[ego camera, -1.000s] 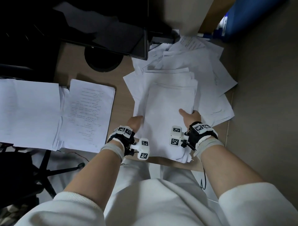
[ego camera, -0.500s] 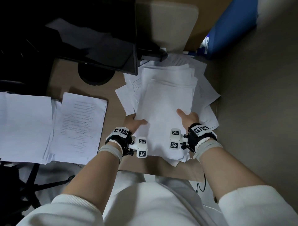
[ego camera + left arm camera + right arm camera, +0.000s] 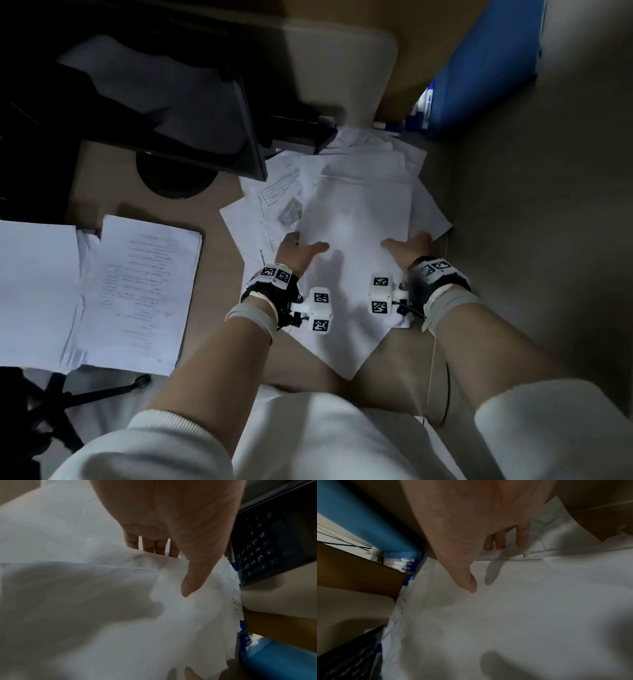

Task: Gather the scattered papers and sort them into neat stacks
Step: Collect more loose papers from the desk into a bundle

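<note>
A thick bundle of white papers (image 3: 356, 219) lies on top of loose sheets (image 3: 263, 202) spread over the right end of the desk (image 3: 219, 260). My left hand (image 3: 298, 250) grips the bundle's left edge. In the left wrist view the left hand (image 3: 178, 563) has its thumb on top and its fingers (image 3: 150, 546) under the sheets. My right hand (image 3: 411, 245) grips the right edge the same way; in the right wrist view the right hand (image 3: 481, 566) has its fingers (image 3: 520, 539) tucked below. A corner of the paper (image 3: 346, 363) pokes toward me.
Two sorted stacks, one printed (image 3: 144, 291) and one blank (image 3: 34, 291), lie at the desk's left. A dark monitor (image 3: 164, 102) on a round base (image 3: 174, 174) and a keyboard (image 3: 260, 547) stand behind. A blue panel (image 3: 479, 68), pens (image 3: 404, 563) and a wall (image 3: 548, 240) close off the right.
Both hands keep their hold on the bundle's sides. The sheets have shifted, so a pointed corner now sticks out toward me. My head has tilted.
</note>
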Demonstrator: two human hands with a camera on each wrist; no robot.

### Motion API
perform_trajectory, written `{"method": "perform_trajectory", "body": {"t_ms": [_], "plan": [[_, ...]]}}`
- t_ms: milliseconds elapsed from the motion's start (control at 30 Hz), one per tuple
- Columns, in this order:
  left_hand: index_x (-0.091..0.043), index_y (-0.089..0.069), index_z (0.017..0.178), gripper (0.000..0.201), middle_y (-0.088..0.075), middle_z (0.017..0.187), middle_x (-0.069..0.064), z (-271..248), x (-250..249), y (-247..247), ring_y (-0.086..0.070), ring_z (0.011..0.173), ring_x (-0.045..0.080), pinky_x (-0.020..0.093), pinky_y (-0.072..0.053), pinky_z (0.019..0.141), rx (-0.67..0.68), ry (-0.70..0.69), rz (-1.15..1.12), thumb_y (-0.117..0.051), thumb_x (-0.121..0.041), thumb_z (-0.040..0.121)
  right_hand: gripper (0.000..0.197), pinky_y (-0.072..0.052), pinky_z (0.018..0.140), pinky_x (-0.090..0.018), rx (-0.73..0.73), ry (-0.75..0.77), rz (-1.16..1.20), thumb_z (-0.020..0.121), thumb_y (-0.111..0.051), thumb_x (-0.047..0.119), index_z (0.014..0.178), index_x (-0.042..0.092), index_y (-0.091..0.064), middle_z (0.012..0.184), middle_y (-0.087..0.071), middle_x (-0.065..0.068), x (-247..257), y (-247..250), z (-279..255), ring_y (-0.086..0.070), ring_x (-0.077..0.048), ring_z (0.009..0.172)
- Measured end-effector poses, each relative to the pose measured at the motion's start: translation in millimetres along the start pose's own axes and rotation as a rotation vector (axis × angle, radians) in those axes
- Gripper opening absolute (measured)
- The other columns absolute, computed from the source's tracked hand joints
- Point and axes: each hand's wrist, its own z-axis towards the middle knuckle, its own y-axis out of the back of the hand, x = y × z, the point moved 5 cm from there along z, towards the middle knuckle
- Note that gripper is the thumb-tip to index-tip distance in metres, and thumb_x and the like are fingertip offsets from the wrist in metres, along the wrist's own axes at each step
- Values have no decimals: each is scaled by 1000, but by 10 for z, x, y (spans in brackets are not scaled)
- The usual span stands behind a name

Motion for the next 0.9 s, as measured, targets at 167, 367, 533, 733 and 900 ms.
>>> {"method": "perform_trajectory", "body": {"t_ms": [167,367,533,733,900], "plan": [[-2,-55,131,72,-65,124,7,26,-26,-27,-62,115,26,35,-49,95,31,32,26,-88,-26,72,88,-42,91,-31,111,-84,10,73,-81,38,142,5,-38,134,-51,-3,86,-50,-45,-53,-30,121],[-5,-69,121,45,-73,114,11,-2,197,42,-70,102,27,39,-56,95,27,75,25,-82,-24,82,91,-47,101,-41,195,16,2,51,-80,58,130,19,-57,130,-61,-4,-24,-267,39,-59,-29,115],[0,-64,120,73,-73,113,14,-71,210,121,-70,98,29,43,-58,92,-4,51,21,-85,-42,64,77,-43,89,-32,266,-21,-9,79,-80,35,137,1,-42,134,-54,-4,31,-383,-311,-54,-28,120],[1,-63,116,47,-66,104,12,-132,235,301,-65,98,32,30,-44,77,-13,40,279,-65,-41,95,80,-45,69,-27,278,-36,-60,90,-70,39,148,0,-32,144,-46,-16,-176,-455,-483,-50,-33,126],[-3,-63,127,46,-69,122,14,-113,15,258,-65,110,33,33,-50,86,-2,-111,378,-71,-31,91,67,-39,97,-32,81,-112,232,94,-65,36,142,-3,-40,143,-48,-18,-278,-224,-480,-49,-32,129]]}}
